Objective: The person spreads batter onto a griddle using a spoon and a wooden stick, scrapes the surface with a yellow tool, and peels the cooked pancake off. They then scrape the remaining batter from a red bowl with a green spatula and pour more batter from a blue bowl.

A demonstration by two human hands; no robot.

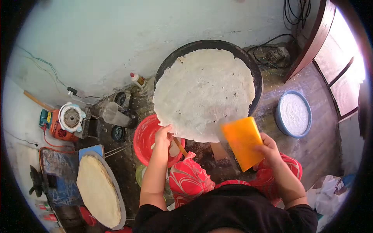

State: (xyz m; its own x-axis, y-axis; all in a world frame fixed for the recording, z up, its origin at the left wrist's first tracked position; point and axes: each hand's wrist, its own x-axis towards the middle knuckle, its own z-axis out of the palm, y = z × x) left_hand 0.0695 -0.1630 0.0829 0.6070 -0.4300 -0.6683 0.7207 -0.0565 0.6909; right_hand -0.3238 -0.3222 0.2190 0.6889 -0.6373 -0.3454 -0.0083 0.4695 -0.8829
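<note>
A big, thin, pale sheet [204, 91] lies over a round black pan [258, 83] by the wall. The sheet is almost round, a bit wider from side to side, and its near edge hangs past the pan's rim. The left hand [163, 140] pinches the sheet's near left edge. The right hand [268, 149] grips an orange board [244, 143] over the sheet's near right edge. The board's long way slants from far left to near right, and its left side is blurry. The two hands are apart.

Under the left hand is a red tub [140, 136] with a wooden stick [180, 146] and some pale stuff in it. Off to the right, a blue tub [308, 126] holds white stuff. At the left, a gray tray [122, 206] holds pale round sheets [99, 190] in a pile. Behind the red tub stands a bottle [138, 80] with a red cap; its label is too small to read.
</note>
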